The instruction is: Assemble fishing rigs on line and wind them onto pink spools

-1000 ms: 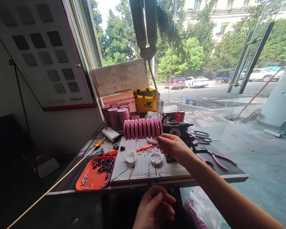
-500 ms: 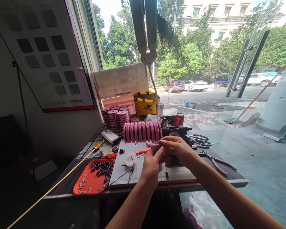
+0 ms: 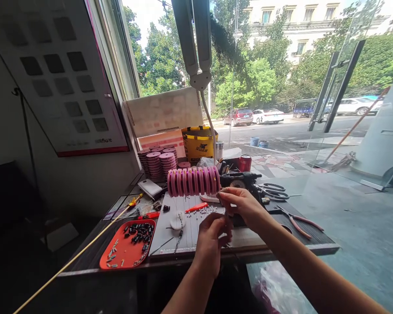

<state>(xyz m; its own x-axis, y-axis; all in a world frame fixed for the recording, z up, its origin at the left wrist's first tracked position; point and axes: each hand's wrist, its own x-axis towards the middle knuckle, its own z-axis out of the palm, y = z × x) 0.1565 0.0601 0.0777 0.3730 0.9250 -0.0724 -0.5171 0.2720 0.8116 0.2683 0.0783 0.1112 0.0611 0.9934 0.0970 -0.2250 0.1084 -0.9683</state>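
Note:
My right hand point(image 3: 240, 205) is pinched at the right end of a row of pink spools point(image 3: 194, 181), on something too small to make out. Below it and a little to the left, my left hand point(image 3: 212, 235) has its fingers curled together; what they hold, if anything, is hidden. Small white beads point(image 3: 203, 211) lie on the white board point(image 3: 191, 237) behind my left hand, beside an orange-red tool point(image 3: 196, 207). A white disc point(image 3: 177, 221) with a dark beaded strand lies on the board's left part.
An orange tray point(image 3: 127, 255) with black beads sits at the left. Pliers point(image 3: 296, 221) and scissors point(image 3: 273, 191) lie at the right. Behind stand stacked pink spools point(image 3: 167, 162), a yellow bag point(image 3: 199, 146) and a red can point(image 3: 245, 163). A long stick point(image 3: 81, 253) crosses the left side.
My left hand has moved down, away from my right hand, which stays by the spool row's end. More of the white beads now show. The whole view has shifted slightly.

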